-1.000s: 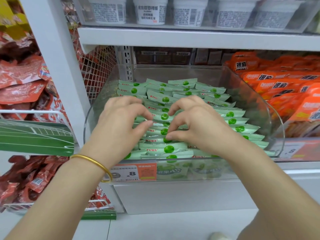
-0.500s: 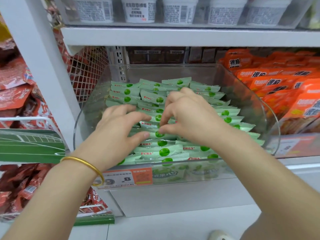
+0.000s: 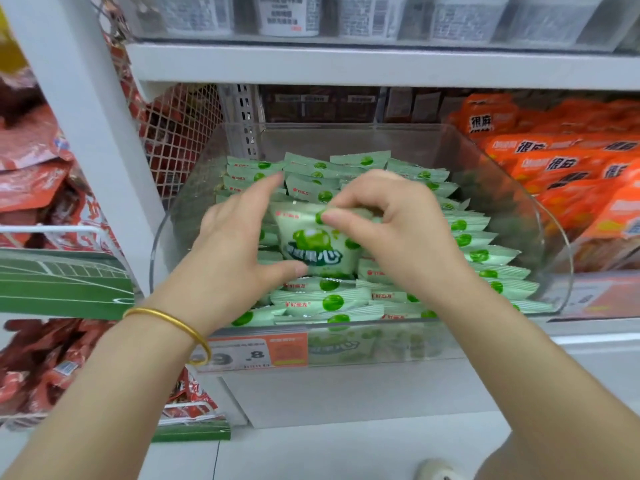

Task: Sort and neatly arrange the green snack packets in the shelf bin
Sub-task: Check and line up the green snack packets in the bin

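Right hand (image 3: 398, 237) pinches the top edge of the raised packet (image 3: 313, 247). Left hand (image 3: 235, 251), fingers straight, braces its left side. The raised packet stands above the stacked packets (image 3: 332, 301) in the clear bin (image 3: 554, 237), long axis left to right, its pale green face with a glossy green ball towards the viewer.

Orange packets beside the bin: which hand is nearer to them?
Right. The right hand pinches a green packet, with the orange packets to its right; the left hand touches that packet's left side, farther away.
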